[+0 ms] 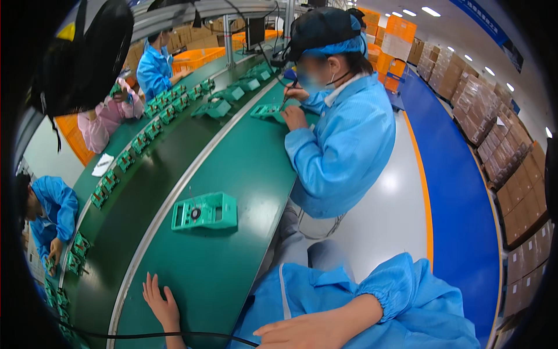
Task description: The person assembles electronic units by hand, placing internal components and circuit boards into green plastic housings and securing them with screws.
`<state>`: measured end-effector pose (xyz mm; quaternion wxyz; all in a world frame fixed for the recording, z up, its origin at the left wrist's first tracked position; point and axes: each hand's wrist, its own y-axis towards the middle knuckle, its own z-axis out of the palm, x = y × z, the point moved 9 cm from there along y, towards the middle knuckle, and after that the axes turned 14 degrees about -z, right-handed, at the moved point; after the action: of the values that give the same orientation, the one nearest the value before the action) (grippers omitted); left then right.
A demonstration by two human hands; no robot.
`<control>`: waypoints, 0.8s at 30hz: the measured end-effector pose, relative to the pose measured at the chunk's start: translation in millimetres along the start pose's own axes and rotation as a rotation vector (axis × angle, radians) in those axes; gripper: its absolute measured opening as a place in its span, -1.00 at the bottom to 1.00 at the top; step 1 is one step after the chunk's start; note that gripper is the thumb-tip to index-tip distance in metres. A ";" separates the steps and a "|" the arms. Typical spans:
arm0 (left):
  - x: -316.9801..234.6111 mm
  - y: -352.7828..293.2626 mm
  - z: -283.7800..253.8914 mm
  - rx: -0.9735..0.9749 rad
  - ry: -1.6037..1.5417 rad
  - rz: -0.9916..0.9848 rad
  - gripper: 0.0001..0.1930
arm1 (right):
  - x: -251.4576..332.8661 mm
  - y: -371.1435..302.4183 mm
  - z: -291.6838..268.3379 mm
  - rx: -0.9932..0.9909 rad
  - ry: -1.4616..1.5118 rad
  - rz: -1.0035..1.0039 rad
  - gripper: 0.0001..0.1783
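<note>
Flat on the green worktop (215, 264), my left hand (161, 302) lies with its fingers stretched out and holds nothing. Across my lap rests my right hand (308, 330), palm down on the blue smock (331, 296), its fingers loosely extended and partly cut off by the lower edge. A green plastic housing (225, 210) sits on the worktop beyond my left hand, apart from it. It has a rectangular opening and a round black part (196, 213) fitted in it.
A co-worker (349, 145) in blue sits ahead, both hands at another green housing (267, 111). Left of the worktop runs a dark green belt (139, 203) with several housings farther along. Small green assemblies (139, 142) line its far side. A black cable (139, 336) crosses low in front.
</note>
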<state>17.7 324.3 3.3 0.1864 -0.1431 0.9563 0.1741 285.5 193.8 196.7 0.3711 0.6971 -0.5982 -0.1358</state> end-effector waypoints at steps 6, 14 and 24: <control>10.8 4.9 21.7 0.207 0.197 -0.135 -0.49 | 1.8 -31.1 -32.7 -0.116 -0.034 0.013 -0.86; -3.5 1.8 19.1 0.261 0.219 -0.064 -0.38 | -2.3 -64.4 -72.1 -0.303 -0.183 0.000 -0.84; -14.0 -2.8 14.1 0.348 0.291 -0.020 -0.47 | -9.7 -84.2 -77.9 -0.321 -0.268 0.076 -0.83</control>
<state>35.5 330.2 -4.1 0.0701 -0.1418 0.9873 -0.0177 394.1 231.3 190.6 0.3994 0.5817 -0.6387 -0.3070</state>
